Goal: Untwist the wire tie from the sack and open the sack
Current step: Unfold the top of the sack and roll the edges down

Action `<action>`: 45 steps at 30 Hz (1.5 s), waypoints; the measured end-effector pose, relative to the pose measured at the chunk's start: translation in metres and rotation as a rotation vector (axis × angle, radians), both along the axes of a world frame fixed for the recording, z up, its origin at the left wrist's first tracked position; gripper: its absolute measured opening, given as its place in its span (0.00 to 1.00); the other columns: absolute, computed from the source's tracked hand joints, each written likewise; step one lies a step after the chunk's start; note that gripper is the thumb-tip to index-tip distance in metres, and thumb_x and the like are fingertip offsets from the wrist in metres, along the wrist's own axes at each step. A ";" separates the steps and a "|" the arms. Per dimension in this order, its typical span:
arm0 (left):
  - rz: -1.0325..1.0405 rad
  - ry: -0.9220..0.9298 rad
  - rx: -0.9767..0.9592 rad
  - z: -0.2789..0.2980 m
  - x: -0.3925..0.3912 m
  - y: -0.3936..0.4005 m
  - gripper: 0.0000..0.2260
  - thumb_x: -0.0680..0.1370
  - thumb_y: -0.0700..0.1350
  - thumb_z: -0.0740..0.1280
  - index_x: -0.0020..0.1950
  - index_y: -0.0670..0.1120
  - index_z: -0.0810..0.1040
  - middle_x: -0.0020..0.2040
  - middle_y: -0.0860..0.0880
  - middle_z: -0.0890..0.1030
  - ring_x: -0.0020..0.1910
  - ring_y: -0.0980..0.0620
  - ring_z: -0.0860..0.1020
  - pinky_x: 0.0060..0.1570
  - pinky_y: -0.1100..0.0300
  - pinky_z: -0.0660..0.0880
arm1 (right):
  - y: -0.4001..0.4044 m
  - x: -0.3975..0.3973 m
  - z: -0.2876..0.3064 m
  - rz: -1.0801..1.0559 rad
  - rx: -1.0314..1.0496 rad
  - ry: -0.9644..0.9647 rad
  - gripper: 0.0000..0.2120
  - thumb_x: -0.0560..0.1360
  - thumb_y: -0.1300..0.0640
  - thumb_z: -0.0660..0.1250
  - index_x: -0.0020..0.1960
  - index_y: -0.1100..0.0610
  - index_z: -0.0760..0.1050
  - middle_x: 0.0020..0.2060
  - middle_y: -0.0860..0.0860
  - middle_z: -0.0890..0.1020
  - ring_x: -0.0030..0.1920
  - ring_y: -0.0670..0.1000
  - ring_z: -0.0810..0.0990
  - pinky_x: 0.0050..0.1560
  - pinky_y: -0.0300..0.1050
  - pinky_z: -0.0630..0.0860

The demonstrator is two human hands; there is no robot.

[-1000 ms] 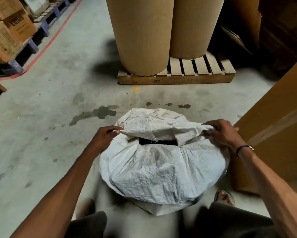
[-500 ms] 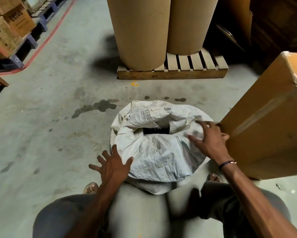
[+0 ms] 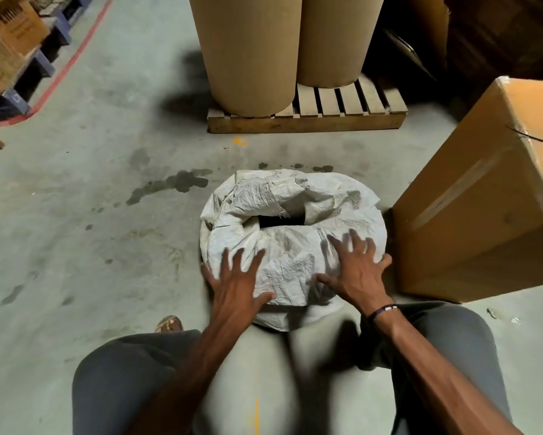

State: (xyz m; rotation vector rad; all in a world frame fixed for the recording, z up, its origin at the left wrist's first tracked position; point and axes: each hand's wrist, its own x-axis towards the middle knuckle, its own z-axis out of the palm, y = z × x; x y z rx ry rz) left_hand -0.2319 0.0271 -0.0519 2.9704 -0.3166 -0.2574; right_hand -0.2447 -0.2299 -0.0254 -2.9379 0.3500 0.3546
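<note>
A white woven sack (image 3: 295,221) stands on the concrete floor between my knees. Its mouth is rolled down and a dark opening (image 3: 281,220) shows at the top. My left hand (image 3: 237,285) lies flat with spread fingers on the sack's near left side. My right hand (image 3: 356,271) lies flat with spread fingers on the near right side, slightly blurred. Neither hand holds anything. No wire tie is visible.
A large cardboard box (image 3: 484,196) stands close against the sack's right side. A wooden pallet (image 3: 308,120) with two big brown paper rolls (image 3: 248,48) is behind. Stacked cartons (image 3: 6,42) on racks sit far left. Dark stains (image 3: 169,186) mark the floor.
Both hands let go of the sack's rolled rim and dropped to its near side. The right hand has slid from the top edge down toward me; the view has pulled back.
</note>
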 end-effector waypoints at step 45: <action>0.130 -0.129 -0.070 -0.033 0.087 0.005 0.34 0.78 0.37 0.63 0.80 0.64 0.62 0.70 0.36 0.75 0.70 0.38 0.76 0.70 0.23 0.51 | -0.044 0.096 -0.034 -0.036 0.152 -0.215 0.42 0.69 0.68 0.62 0.79 0.41 0.66 0.41 0.51 0.78 0.49 0.59 0.80 0.54 0.61 0.67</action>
